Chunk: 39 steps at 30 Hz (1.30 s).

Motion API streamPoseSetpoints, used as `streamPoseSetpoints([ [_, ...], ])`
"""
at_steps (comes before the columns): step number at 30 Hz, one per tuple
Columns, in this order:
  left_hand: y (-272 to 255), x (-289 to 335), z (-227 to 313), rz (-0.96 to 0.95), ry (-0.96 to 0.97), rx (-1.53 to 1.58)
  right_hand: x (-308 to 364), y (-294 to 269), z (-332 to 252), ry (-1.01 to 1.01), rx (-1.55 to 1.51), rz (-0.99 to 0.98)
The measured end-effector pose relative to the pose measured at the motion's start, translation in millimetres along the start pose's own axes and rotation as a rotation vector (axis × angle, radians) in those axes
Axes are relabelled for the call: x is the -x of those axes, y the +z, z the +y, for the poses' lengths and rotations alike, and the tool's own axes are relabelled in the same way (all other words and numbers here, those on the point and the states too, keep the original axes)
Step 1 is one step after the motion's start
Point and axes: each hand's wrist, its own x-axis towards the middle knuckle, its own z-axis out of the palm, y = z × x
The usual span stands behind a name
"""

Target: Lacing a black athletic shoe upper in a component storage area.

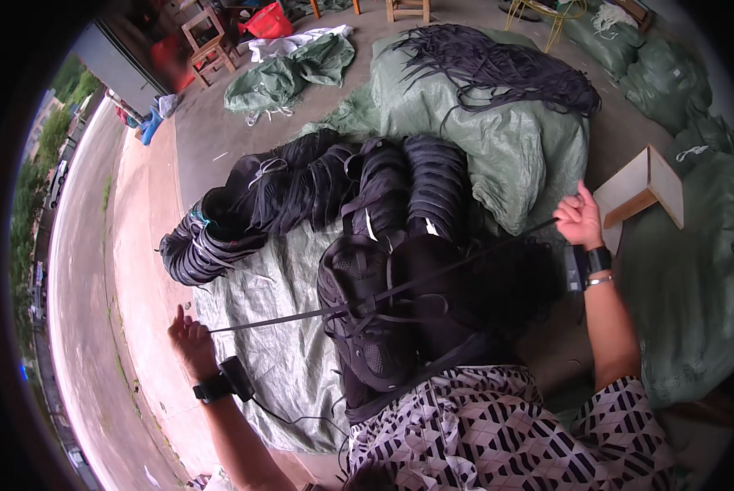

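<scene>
A long, flat dark shoelace (293,317) is pulled taut across my lap. One end is gripped in my left hand (191,344), its fingers curled, at the lower left. The other end runs to my right hand (580,217), closed and raised at the right. Under the middle of the lace, a black shoe upper (375,356) rests on my lap, with loose laces over it. Whether the taut lace is threaded through the upper, I cannot tell. Just beyond lie nested stacks of black shoe uppers (436,184), bending away to the left.
A heap of dark laces (498,65) tops a green woven sack (514,155) ahead. More stuffed green sacks (686,278) line the right side, near a small wooden stool (649,192). A pale woven sheet (277,360) covers the floor at left. A wooden chair (207,45) stands far left.
</scene>
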Motion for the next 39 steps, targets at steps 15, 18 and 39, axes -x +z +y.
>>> streamPoseSetpoints([
  [15, 179.1, 124.6, -90.6, -1.359, 0.882, -1.741, 69.2, 86.7, 116.7, 0.111, 1.248, -0.770],
  [18, 180.4, 119.7, -91.5, -1.471, 0.881, -1.830, 84.7, 101.9, 147.9, -0.117, 1.421, -0.998],
  [39, 136.7, 126.9, -148.5, -0.464, 0.426, -1.189, 65.1, 108.8, 163.9, 0.430, 1.358, -0.932],
])
